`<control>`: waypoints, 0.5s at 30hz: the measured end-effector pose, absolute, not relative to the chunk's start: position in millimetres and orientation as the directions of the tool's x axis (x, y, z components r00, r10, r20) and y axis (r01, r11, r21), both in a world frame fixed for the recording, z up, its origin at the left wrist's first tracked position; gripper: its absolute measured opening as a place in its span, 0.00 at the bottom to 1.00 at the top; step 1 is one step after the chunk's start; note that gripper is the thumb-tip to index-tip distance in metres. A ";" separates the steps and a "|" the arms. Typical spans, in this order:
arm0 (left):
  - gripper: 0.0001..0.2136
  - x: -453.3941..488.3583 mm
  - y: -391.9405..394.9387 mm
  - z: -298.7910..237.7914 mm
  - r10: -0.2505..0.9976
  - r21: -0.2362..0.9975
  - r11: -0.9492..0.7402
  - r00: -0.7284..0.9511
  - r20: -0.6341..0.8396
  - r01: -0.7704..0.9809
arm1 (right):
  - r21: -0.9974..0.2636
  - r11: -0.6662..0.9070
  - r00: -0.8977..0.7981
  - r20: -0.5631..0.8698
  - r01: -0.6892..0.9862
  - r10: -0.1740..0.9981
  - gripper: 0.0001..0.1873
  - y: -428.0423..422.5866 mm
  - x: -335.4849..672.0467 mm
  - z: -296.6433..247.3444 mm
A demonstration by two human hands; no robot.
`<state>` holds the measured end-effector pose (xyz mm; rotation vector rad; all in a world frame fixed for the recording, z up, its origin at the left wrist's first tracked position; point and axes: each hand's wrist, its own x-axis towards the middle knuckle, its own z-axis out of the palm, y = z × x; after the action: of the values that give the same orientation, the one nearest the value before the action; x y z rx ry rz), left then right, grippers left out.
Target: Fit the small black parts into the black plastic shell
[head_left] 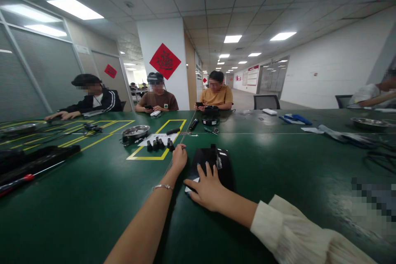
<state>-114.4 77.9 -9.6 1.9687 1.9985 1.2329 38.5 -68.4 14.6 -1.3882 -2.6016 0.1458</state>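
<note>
My right hand [208, 187] lies spread over a glossy black panel [227, 165], its fingers apart. A dark upright piece sticks up at the panel's far edge, and a white patch [192, 185] shows beneath my thumb and fingers. Just left of the panel, my left hand [179, 159] has its fingers curled together; whatever may be in them is hidden. Close beyond that hand stand several small black cylindrical parts [155, 145] on a white sheet [145, 142], inside a yellow taped outline [147, 158].
Beyond the parts sit a metal bowl [136, 131], a black cylinder [194, 124], green-handled pliers [212, 130] and a black device [210, 116]. A red-handled screwdriver [28, 177] lies left. Blue and white gloves [295, 119] are at right. Several people sit around the green table [278, 165].
</note>
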 end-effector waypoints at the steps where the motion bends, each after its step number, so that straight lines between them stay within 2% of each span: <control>1: 0.08 -114.7 78.5 -10.3 0.867 0.587 -0.145 -0.183 0.463 0.797 | -0.168 0.543 -0.532 0.113 0.823 0.840 0.24 -63.4 38.3 16.4; 5: 0.08 -116.7 81.1 -12.9 0.875 0.630 -0.151 -0.193 0.443 0.762 | -0.160 0.419 -0.411 0.082 0.894 0.908 0.25 -41.5 50.5 18.4; 9: 0.08 -117.6 81.8 -12.8 0.893 0.656 -0.150 -0.184 0.411 0.740 | -0.157 0.176 -0.170 0.052 0.972 0.984 0.30 -10.6 93.5 9.2; 13: 0.09 -116.6 80.5 -11.4 0.913 0.660 -0.137 -0.165 0.373 0.738 | -0.112 -0.053 0.065 0.102 0.992 0.993 0.21 20.9 163.2 -5.0; 15: 0.09 -116.0 79.9 -11.2 0.918 0.662 -0.138 -0.156 0.364 0.737 | -0.095 -0.154 0.164 0.112 0.984 0.980 0.22 31.2 201.9 -8.8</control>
<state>-116.0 79.9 -11.2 1.8766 1.8970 1.1717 201.9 31.2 -8.8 -2.2813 -1.9423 -0.0361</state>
